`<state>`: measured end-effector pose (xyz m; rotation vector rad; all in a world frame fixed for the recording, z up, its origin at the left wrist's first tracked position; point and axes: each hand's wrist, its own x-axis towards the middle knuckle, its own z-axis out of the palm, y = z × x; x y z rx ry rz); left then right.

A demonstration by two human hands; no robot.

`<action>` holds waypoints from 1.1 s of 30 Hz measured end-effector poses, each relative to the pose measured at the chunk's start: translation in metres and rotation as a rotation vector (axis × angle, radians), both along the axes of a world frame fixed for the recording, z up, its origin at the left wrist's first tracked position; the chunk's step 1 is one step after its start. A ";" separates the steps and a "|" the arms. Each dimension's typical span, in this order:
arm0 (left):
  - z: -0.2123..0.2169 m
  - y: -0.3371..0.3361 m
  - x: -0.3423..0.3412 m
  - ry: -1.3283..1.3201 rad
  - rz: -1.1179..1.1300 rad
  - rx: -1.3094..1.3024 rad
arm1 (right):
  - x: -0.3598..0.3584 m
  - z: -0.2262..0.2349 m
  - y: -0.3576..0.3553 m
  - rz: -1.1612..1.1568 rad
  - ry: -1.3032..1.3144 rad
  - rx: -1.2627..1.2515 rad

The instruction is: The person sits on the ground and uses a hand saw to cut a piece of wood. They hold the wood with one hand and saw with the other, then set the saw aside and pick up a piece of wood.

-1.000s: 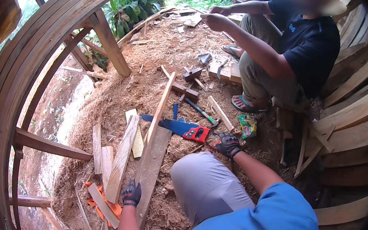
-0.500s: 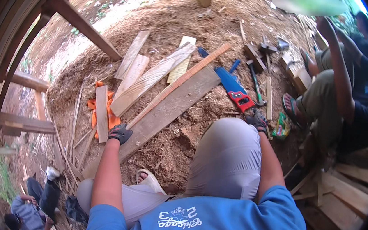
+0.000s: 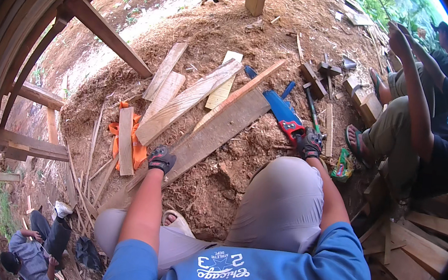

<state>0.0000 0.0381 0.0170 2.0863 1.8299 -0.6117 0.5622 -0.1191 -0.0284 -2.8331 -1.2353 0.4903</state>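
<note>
My left hand (image 3: 161, 159), in a dark glove, rests on the near end of a long grey plank (image 3: 215, 130) lying on the sawdust-covered ground. My right hand (image 3: 308, 143), also gloved, is closed around the red handle of a blue-bladed handsaw (image 3: 283, 111) lying beside the plank's far end. A thin reddish strip of wood (image 3: 243, 91) lies along the plank. I am crouched, with my knee (image 3: 284, 194) between my arms.
Several loose boards (image 3: 184, 102) and an orange cloth (image 3: 137, 149) lie left of the plank. Another person (image 3: 419, 123) sits at the right, beside wood blocks and hammers (image 3: 325, 74). Timber framing (image 3: 104, 29) curves along the left. A person (image 3: 35, 245) stands below at the lower left.
The view has swung further left and down. My left hand now rests on the plank's near end, and my right hand has stayed at the saw handle.
</note>
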 end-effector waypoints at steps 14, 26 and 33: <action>-0.046 0.036 0.071 -0.414 0.274 -0.030 | -0.005 0.090 0.020 0.063 1.183 0.294; -0.045 -0.035 0.085 -0.194 0.129 0.131 | -0.334 0.144 0.261 1.226 -0.031 -0.134; -0.018 -0.032 0.121 -0.225 -0.050 -0.135 | -0.470 -0.043 0.287 1.007 -0.239 0.354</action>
